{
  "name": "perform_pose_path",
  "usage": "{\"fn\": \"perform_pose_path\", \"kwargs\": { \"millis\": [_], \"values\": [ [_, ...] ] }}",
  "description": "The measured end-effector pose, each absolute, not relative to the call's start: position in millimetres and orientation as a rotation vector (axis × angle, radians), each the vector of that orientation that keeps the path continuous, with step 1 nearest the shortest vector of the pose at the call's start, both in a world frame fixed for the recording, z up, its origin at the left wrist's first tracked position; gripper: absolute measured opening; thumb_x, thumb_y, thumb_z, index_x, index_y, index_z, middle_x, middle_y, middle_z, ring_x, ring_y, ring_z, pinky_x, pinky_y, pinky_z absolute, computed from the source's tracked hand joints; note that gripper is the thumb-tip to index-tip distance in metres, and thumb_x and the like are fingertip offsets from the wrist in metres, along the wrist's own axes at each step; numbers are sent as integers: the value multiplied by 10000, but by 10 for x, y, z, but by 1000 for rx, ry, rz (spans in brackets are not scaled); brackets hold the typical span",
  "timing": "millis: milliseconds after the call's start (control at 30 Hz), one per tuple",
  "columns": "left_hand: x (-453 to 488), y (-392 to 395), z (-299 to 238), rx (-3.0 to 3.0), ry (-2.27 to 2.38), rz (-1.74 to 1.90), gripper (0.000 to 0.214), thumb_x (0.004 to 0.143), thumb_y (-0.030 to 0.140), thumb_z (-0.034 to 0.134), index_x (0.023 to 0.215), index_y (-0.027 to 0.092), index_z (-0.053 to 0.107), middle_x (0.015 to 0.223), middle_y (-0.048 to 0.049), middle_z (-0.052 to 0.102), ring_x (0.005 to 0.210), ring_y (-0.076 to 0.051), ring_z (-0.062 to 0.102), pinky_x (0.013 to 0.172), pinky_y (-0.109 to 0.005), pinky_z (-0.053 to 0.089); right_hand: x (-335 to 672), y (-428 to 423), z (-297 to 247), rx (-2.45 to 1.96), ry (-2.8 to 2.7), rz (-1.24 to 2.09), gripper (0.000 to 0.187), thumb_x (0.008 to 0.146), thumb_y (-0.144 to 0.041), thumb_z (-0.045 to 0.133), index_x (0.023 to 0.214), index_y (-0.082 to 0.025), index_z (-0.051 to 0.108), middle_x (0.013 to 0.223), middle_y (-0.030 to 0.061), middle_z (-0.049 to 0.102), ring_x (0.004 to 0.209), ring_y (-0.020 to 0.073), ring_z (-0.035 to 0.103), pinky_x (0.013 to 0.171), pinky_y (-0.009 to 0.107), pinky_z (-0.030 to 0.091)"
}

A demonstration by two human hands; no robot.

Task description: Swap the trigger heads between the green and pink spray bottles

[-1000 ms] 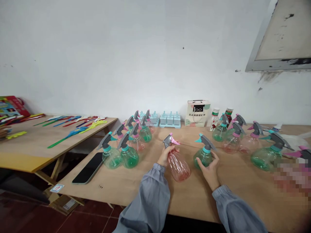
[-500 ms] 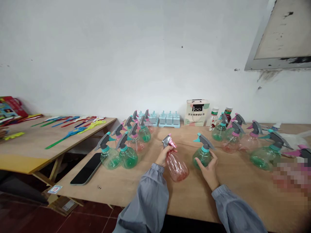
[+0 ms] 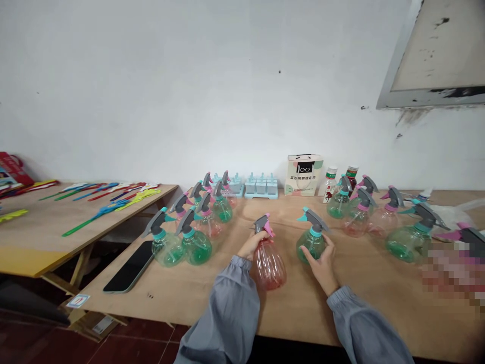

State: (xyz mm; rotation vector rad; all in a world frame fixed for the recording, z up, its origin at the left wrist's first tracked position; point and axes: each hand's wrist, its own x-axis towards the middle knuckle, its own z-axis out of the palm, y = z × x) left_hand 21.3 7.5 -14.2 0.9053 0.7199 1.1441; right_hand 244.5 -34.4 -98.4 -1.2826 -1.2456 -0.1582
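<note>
My left hand (image 3: 251,245) is wrapped round the neck of a pink transparent spray bottle (image 3: 267,263) with a grey and pink trigger head, held tilted just above the wooden table (image 3: 303,303). My right hand (image 3: 322,260) cups the side of a green spray bottle (image 3: 310,243) with a grey and teal head, which stands upright on the table. Both arms wear grey sleeves.
A cluster of green and pink spray bottles (image 3: 189,237) stands to the left, another group (image 3: 379,217) to the right. A black phone (image 3: 131,267) lies near the left edge. Blue ice-lolly moulds (image 3: 261,186), a paper bag (image 3: 304,175) and small bottles line the wall. A side table (image 3: 56,222) holds coloured plastic sticks.
My left hand has tipped the pink bottle more upright and drawn it slightly nearer. My right hand stays on the green bottle. The view has shifted a little to the right.
</note>
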Motion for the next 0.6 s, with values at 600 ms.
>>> {"fn": "perform_pose_path", "kwargs": {
  "millis": [600],
  "values": [
    [161, 12, -21, 1095, 775, 1508, 319, 599, 264, 750, 900, 181, 688, 789, -12, 696, 638, -143, 620, 684, -288, 522, 2416, -378, -954, -1266, -1254, -67, 734, 771, -598, 692, 1307, -169, 435, 1251, 161, 524, 1169, 311, 502, 996, 518, 416]
  ]
}}
